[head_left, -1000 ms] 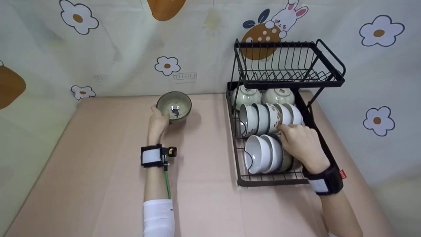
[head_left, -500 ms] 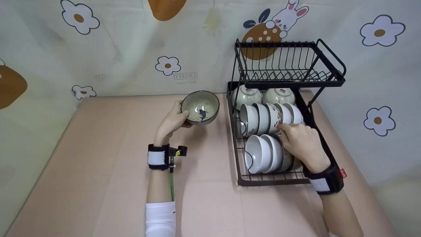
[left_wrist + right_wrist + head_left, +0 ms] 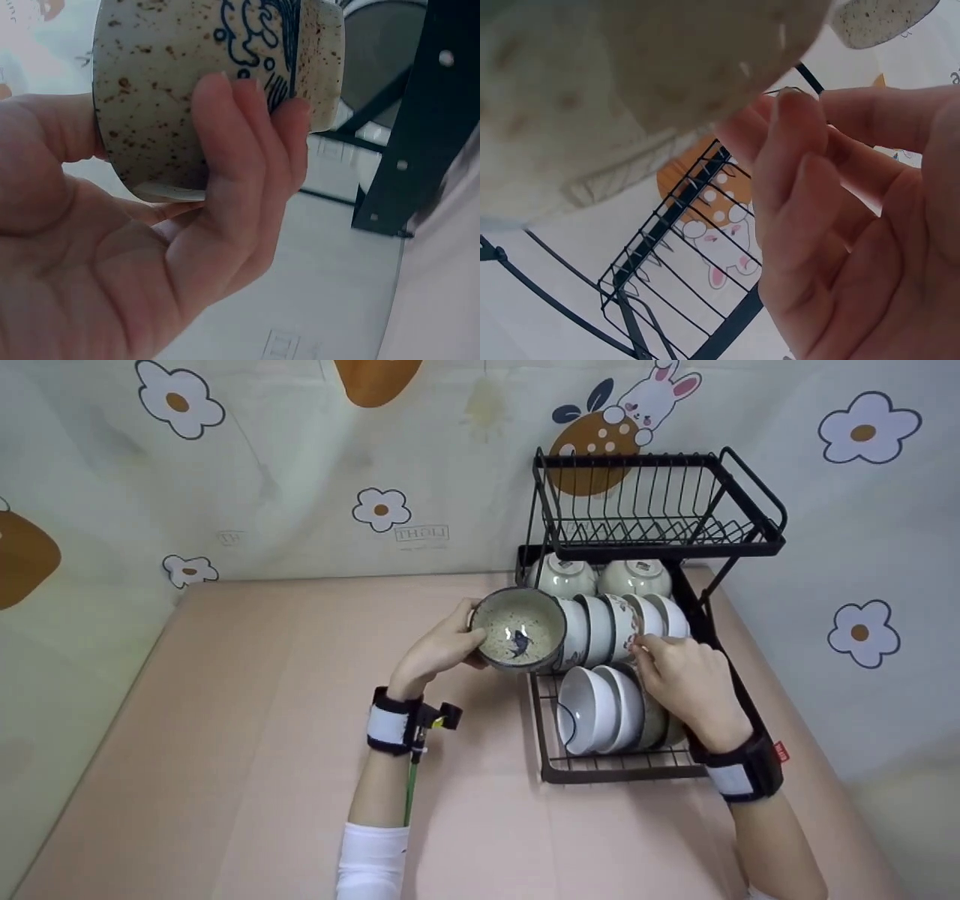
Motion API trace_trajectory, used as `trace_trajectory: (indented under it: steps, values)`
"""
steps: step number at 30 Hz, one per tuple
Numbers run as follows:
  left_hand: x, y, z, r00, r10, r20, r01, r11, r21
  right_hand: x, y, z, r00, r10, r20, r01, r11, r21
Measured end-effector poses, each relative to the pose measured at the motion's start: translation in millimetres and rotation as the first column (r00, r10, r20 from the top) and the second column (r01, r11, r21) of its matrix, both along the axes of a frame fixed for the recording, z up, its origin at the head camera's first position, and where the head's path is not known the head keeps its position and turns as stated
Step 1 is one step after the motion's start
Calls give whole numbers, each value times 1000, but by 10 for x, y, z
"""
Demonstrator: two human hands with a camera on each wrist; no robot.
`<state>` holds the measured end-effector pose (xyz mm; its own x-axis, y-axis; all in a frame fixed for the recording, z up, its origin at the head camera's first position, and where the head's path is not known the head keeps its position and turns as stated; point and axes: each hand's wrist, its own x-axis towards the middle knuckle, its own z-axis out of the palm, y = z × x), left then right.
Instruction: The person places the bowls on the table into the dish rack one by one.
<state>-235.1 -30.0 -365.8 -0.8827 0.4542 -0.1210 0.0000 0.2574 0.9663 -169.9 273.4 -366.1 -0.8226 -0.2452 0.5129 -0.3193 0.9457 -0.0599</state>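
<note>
A speckled grey-beige bowl (image 3: 521, 622) with a dark rim and a blue motif inside is held in my left hand (image 3: 442, 645). My thumb lies over its rim, and in the left wrist view my fingers (image 3: 240, 157) curl against its outer wall. The bowl overlaps the left side of the black two-tier dish rack (image 3: 540, 735) in the head view; whether they touch, I cannot tell. My right hand (image 3: 686, 679) hovers over the rack's right side beside a flower-patterned bowl (image 3: 624, 622). Its fingers hang loosely curled, with nothing visible between them.
The rack's lower tier carries a middle row of white bowls (image 3: 598, 630), a front row of bowls (image 3: 585, 712) and two overturned bowls (image 3: 636, 579) at the back. Its upper tier (image 3: 652, 529) overhangs the back. A patterned cloth (image 3: 262, 472) hangs behind the pink table (image 3: 225, 735).
My left hand has carried the speckled bowl to the right, from the back middle of the table to the rack's left side. The right hand has stayed nearly still.
</note>
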Motion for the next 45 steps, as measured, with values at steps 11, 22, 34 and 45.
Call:
trace_trajectory:
  steps: [11,22,34,45]
  values:
    - [150,429,-28,997,-67,-31,67,998,-12,55,-59,75,999,-35,27,37,995,-97]
    - [259,670,-57,992,-6,-123,8,1000,19,87,-115,96,995,-78,67,86,987,-133]
    - [373,867,-101,980,40,-195,-29,998,58,128,-119,131,980,-93,175,139,951,-275]
    - [406,988,-154,983,27,-180,0,990,144,127,-96,164,956,-20,294,151,890,-430]
